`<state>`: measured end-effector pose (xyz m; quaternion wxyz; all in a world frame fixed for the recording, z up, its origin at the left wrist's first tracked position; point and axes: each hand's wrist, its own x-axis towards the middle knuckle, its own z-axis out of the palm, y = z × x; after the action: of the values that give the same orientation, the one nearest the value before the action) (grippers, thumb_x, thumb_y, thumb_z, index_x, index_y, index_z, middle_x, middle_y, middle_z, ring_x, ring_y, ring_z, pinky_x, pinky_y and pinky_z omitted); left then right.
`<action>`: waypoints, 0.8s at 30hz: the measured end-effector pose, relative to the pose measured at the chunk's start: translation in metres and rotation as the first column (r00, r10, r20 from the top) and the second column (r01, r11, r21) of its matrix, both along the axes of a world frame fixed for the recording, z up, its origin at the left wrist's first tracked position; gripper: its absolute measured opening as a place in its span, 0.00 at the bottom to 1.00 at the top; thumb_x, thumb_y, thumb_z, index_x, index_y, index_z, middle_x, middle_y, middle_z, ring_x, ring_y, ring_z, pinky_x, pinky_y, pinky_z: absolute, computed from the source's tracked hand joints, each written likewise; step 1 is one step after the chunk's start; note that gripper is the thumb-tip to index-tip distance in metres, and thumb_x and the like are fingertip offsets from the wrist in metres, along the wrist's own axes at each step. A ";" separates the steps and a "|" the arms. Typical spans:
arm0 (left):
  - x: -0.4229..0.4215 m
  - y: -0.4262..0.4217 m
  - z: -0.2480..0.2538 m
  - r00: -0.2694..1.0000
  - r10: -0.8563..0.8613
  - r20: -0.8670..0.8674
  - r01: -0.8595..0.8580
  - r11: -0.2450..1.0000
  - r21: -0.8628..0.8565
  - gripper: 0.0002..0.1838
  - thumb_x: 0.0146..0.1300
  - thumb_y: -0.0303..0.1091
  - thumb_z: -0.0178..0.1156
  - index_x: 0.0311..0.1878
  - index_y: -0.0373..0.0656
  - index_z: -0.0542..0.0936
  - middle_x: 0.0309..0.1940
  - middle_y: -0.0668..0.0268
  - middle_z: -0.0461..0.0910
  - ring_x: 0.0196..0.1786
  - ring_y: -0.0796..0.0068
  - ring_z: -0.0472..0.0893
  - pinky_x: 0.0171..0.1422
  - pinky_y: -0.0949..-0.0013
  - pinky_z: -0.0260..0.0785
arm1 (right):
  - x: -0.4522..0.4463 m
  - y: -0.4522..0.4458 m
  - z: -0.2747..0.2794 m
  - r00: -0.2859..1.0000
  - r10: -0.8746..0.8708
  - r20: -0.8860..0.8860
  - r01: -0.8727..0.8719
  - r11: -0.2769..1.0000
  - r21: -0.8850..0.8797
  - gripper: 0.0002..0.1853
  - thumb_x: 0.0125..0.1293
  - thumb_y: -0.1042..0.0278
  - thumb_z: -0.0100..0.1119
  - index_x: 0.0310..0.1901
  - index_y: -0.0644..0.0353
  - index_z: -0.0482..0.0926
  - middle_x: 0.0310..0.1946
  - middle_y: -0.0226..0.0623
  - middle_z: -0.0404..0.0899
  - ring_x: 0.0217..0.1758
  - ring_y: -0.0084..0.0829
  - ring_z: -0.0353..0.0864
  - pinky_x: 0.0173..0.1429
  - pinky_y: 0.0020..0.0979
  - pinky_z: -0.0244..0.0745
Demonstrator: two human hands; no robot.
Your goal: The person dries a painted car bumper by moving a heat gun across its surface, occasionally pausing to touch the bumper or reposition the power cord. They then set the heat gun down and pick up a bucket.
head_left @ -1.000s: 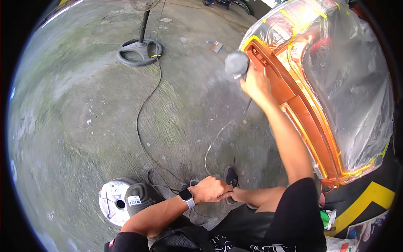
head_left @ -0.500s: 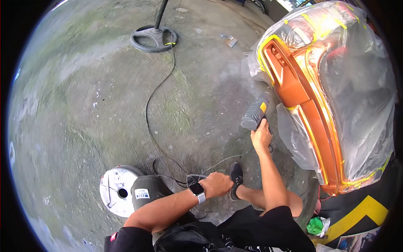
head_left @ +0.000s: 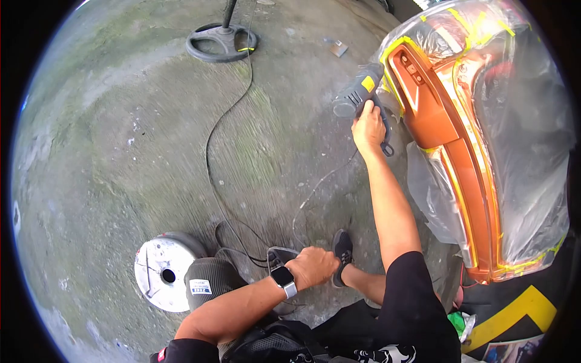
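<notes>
My right hand (head_left: pixel 369 128) is closed around the handle of a dark grey heat gun (head_left: pixel 357 91) with a yellow label. Its nozzle end faces the upper part of an orange-painted panel (head_left: pixel 433 124), which is edged with yellow tape. A gap separates my hand from the panel. My left hand (head_left: pixel 315 266), below a wrist with a watch (head_left: pixel 282 277), is closed low in front of my body. Its fingers curl under, hiding whatever may be in them. A thin cord (head_left: pixel 311 193) runs from the heat gun down toward that hand.
Clear plastic sheeting (head_left: pixel 520 151) surrounds the panel on the right. A dark cable (head_left: pixel 209 157) loops across the concrete floor to a round black stand base (head_left: pixel 223 43). A white-topped round object (head_left: pixel 158 257) stands by my knee. A yellow floor marking (head_left: pixel 514 314) lies lower right.
My right hand has moved the heat gun up and slightly left, alongside the panel's upper end, with my arm stretched further. My left hand stays in about the same place.
</notes>
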<state>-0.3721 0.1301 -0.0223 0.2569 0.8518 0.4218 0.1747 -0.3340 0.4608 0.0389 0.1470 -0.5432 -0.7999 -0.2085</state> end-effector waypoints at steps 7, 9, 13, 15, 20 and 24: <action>0.002 0.001 -0.004 1.000 -0.020 -0.001 0.020 0.999 -0.026 0.08 0.61 0.35 0.60 0.33 0.41 0.84 0.26 0.54 0.85 0.33 0.54 0.88 0.32 0.56 0.80 | 0.057 -0.049 -0.012 0.999 -0.054 0.006 0.054 0.997 -0.048 0.27 0.54 0.68 0.72 0.49 0.56 0.65 0.44 0.48 0.75 0.47 0.53 0.82 0.49 0.50 0.78; 0.001 0.002 -0.003 1.000 -0.025 0.007 0.025 0.999 -0.021 0.08 0.60 0.35 0.60 0.33 0.41 0.84 0.26 0.54 0.85 0.33 0.54 0.88 0.32 0.56 0.80 | 0.082 -0.067 -0.018 0.997 -0.075 0.015 0.076 0.996 -0.048 0.26 0.54 0.69 0.72 0.49 0.56 0.65 0.43 0.48 0.75 0.47 0.52 0.82 0.50 0.49 0.78; 0.001 0.003 -0.002 0.998 -0.055 -0.022 0.053 0.997 -0.061 0.08 0.59 0.34 0.60 0.34 0.41 0.84 0.27 0.54 0.85 0.34 0.54 0.88 0.33 0.56 0.80 | 0.123 -0.085 -0.033 0.990 -0.137 0.033 0.138 0.989 -0.045 0.26 0.54 0.69 0.72 0.49 0.56 0.66 0.43 0.48 0.75 0.47 0.52 0.82 0.50 0.49 0.78; 0.003 0.003 -0.006 0.998 -0.055 -0.017 0.054 0.996 -0.065 0.08 0.59 0.34 0.60 0.34 0.40 0.84 0.27 0.54 0.85 0.34 0.55 0.88 0.33 0.56 0.80 | 0.136 -0.086 -0.039 0.983 -0.168 0.071 0.172 0.984 -0.053 0.25 0.54 0.69 0.72 0.49 0.55 0.66 0.43 0.47 0.75 0.46 0.52 0.82 0.50 0.49 0.77; 0.006 -0.001 -0.015 0.998 -0.045 -0.041 0.047 0.997 0.057 0.07 0.60 0.34 0.59 0.34 0.44 0.85 0.25 0.59 0.85 0.33 0.58 0.88 0.32 0.60 0.79 | 0.154 -0.080 -0.065 0.975 -0.189 0.118 0.200 0.976 -0.089 0.26 0.54 0.68 0.72 0.49 0.56 0.65 0.43 0.47 0.75 0.46 0.51 0.82 0.50 0.49 0.78; 0.007 -0.005 -0.008 0.997 -0.045 -0.058 0.050 0.993 0.102 0.08 0.61 0.34 0.58 0.29 0.47 0.85 0.24 0.63 0.84 0.32 0.63 0.87 0.34 0.63 0.76 | 0.162 -0.076 -0.079 0.968 -0.215 0.132 0.234 0.959 -0.158 0.26 0.55 0.66 0.72 0.50 0.55 0.65 0.45 0.47 0.76 0.48 0.52 0.82 0.51 0.48 0.78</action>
<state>-0.3656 0.1251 -0.0301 0.2047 0.8783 0.3987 0.1665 -0.1723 0.3849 -0.0401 0.0292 -0.6286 -0.7550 -0.1844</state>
